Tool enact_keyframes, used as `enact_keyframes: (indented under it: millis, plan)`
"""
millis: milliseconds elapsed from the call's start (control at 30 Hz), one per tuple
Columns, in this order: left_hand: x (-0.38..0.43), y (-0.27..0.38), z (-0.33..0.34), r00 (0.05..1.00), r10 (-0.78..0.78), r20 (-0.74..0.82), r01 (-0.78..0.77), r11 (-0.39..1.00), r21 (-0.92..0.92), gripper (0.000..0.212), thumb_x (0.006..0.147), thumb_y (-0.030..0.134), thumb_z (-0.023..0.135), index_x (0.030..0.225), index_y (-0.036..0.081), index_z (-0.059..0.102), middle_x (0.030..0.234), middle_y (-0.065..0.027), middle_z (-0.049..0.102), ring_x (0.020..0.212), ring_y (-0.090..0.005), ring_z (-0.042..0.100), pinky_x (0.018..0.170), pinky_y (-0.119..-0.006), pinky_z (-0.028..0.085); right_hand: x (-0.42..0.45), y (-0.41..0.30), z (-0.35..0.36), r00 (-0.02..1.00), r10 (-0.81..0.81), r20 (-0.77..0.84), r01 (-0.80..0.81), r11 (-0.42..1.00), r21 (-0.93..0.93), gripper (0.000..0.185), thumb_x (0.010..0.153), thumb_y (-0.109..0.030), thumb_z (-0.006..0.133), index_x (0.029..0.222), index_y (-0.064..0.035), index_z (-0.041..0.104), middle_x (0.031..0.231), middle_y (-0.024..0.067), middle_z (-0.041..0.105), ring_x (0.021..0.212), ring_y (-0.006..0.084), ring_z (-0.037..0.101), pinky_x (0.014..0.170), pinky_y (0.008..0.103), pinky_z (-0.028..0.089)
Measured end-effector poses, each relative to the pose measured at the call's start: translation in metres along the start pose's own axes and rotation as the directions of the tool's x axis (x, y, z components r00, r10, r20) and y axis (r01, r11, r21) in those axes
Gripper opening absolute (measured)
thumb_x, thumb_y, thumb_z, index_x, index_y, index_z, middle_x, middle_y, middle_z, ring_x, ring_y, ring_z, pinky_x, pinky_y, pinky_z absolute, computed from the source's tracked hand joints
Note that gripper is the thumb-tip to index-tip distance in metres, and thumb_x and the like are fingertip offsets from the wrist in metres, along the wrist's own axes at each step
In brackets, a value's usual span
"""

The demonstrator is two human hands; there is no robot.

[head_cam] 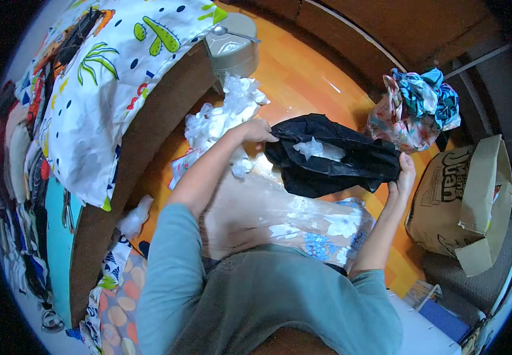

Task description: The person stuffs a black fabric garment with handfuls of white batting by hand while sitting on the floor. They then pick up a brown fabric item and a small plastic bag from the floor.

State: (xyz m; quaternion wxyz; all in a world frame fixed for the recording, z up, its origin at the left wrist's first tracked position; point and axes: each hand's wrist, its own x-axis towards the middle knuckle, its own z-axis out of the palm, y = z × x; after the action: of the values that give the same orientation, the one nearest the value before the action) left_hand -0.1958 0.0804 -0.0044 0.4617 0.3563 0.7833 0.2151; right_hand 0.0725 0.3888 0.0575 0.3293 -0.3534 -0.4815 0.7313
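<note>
A black cloth item (313,173), bag-like with its mouth spread, hangs between my two hands above my lap. My left hand (258,133) pinches its left edge, and my right hand (402,173) grips its right end. A crumpled piece of translucent white plastic or stuffing (316,149) lies in the black cloth. Just beyond my left forearm is a heap of white wispy material, perhaps plastic bags or stuffing (220,117), on the floor. Below the cloth, a beige floral fabric (256,213) covers my lap.
A cardboard box (438,199) with raised flaps stands at the right, beneath a floral bag stuffed with blue cloth (411,120). At the upper left, a spoon (236,33) rests on a pale stool (234,53). A cactus-print cloth (91,111) drapes the furniture at left.
</note>
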Motion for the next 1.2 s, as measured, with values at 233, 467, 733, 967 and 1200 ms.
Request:
enact_keyframes:
  millis: [233, 467, 733, 967, 1200]
  plan:
    - [-0.043, 0.091, -0.083, 0.906, -0.041, -0.422, -0.15, 0.9, -0.41, 0.023, 0.08, 0.027, 0.053, 0.073, 0.005, 0.049, 0.053, -0.0004, 0.043, 0.047, -0.0141, 0.05, 0.038, -0.029, 0.036, -0.004, -0.005, 0.007, 0.984, -0.132, 0.122, 0.145, 0.985, -0.099, 0.013, 0.082, -0.013, 0.059, 0.084, -0.0001, 0.055, 0.079, 0.0064, 0.06, 0.073, 0.0154, 0.057, 0.069, 0.0302, 0.046]
    - [-0.01, 0.062, 0.071, 0.715, -0.073, -0.695, -0.131, 0.963, -0.236, 0.077, 0.071, 0.033, 0.058, 0.133, 0.005, 0.021, 0.108, -0.0272, 0.044, 0.1, -0.038, 0.048, 0.088, -0.044, 0.039, -0.028, 0.004, 0.048, 0.718, -0.588, 0.373, 0.38, -0.118, -0.918, 0.024, 0.073, -0.007, 0.062, 0.096, -0.0037, 0.058, 0.091, 0.0131, 0.058, 0.082, 0.0295, 0.056, 0.075, 0.0366, 0.043]
    - [0.003, 0.036, 0.182, 0.724, 0.286, -0.628, -0.227, 0.958, 0.175, 0.043, 0.082, 0.019, 0.044, 0.123, 0.006, 0.04, 0.122, -0.022, 0.04, 0.107, -0.0362, 0.043, 0.089, -0.043, 0.038, -0.101, 0.094, 0.222, 0.363, 0.04, 0.931, 0.845, 0.407, -0.347, 0.012, 0.072, -0.008, 0.058, 0.083, -0.0038, 0.061, 0.081, 0.0145, 0.06, 0.082, 0.0314, 0.058, 0.069, 0.0383, 0.046]
    - [0.017, 0.017, 0.213, 0.702, 0.349, -0.621, -0.172, 0.929, 0.327, 0.048, 0.084, 0.033, 0.042, 0.129, 0.019, 0.041, 0.135, -0.0244, 0.024, 0.107, -0.0458, 0.039, 0.096, -0.051, 0.025, -0.136, 0.21, 0.263, 0.083, 0.555, 0.828, 0.995, -0.007, -0.095, 0.04, 0.069, -0.008, 0.059, 0.108, -0.0133, 0.054, 0.105, 0.0174, 0.045, 0.089, 0.0353, 0.053, 0.072, 0.0393, 0.049]
    - [0.031, 0.015, 0.212, 0.696, 0.333, -0.636, -0.295, 0.94, 0.17, 0.044, 0.084, 0.029, 0.042, 0.124, 0.013, 0.046, 0.13, -0.0252, 0.029, 0.111, -0.0437, 0.034, 0.097, -0.046, 0.026, -0.102, 0.242, 0.255, 0.174, 0.291, 0.941, 0.849, 0.44, -0.293, 0.016, 0.067, -0.011, 0.06, 0.082, -0.0044, 0.062, 0.085, 0.0168, 0.055, 0.076, 0.0309, 0.057, 0.066, 0.0362, 0.049]
